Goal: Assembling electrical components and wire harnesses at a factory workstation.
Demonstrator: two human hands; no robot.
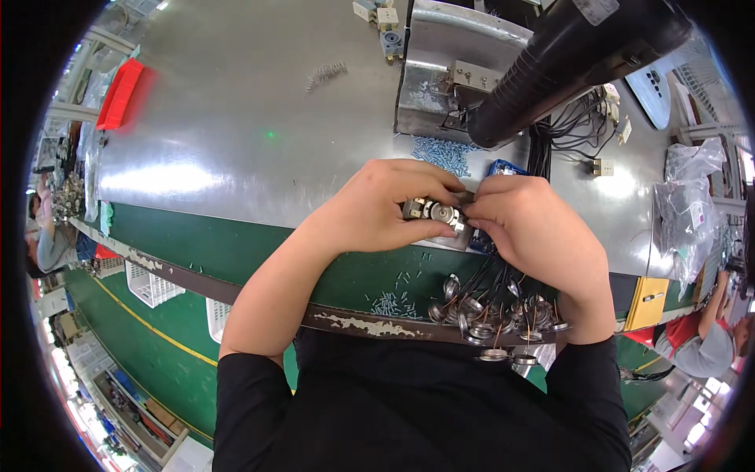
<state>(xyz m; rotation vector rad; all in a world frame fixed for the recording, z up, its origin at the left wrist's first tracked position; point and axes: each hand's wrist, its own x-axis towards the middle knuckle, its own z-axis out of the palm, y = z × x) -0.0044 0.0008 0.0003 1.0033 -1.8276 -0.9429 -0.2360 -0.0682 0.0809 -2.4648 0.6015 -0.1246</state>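
Observation:
My left hand (pixel 393 206) is closed on a small assembly with a round metal disc (pixel 443 214) and a pale block at one end, pinched between thumb and fingers. Close against it is my right hand (pixel 523 216), thumb and fingertips pressed together at the assembly's right side; what they grip is hidden. Below the right wrist lies a bunch of round metal caps on black wires (pixel 503 315), some hanging over the table edge. A pile of blue screws (pixel 443 155) sits just beyond the hands, beside a blue fixture (pixel 505 167) partly covered by the right hand.
A thick black cylinder (pixel 574 67) slants over a metal housing (pixel 429 94). Small loose screws (pixel 391 305) lie on the green mat (pixel 236 236) near the front edge. Springs (pixel 326 75), a red bin (pixel 121 94), black cables (pixel 570 130) and a yellow pad (pixel 647 303) lie around.

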